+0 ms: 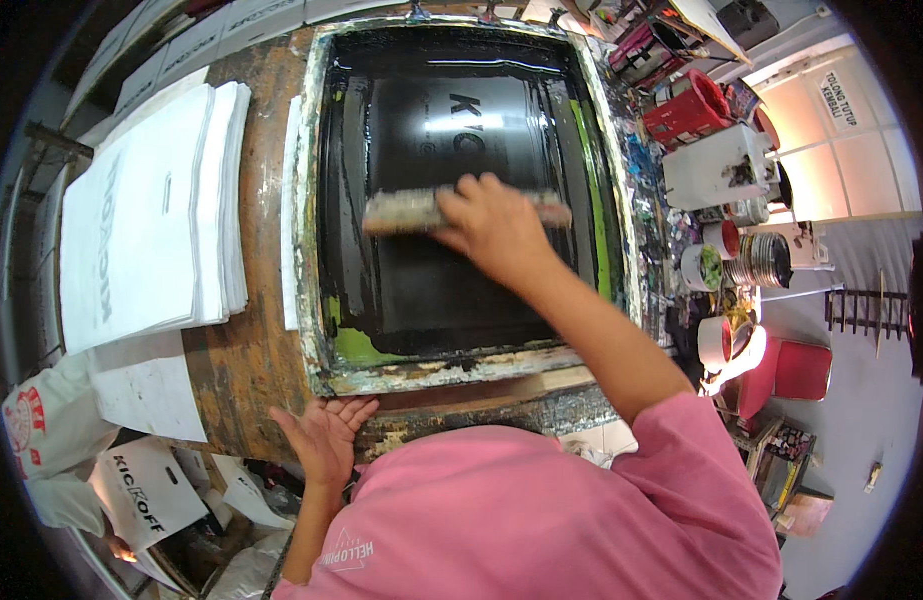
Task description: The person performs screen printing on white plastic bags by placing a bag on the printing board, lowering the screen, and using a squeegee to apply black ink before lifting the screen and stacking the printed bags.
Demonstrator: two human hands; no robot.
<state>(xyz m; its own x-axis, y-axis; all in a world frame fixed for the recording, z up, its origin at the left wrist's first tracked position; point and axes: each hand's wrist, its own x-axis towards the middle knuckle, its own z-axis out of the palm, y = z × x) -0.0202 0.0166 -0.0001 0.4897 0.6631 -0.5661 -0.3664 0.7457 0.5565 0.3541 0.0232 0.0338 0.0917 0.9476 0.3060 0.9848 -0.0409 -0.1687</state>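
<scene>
Clasping a squeegee (406,211) in the right hand (496,228), inside a screen frame (309,240) containing black ink (451,290); holding the left hand (327,438) uncurled, empty, by its near-left corner.

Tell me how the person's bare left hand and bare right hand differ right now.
The bare left hand is open with its palm showing; the bare right hand is closed on a long, pale, stained squeegee. The left hand is by the near edge of the crusted, whitish, rectangular frame; the right hand is above the black, inky area inside it. Both are ungloved.
</scene>
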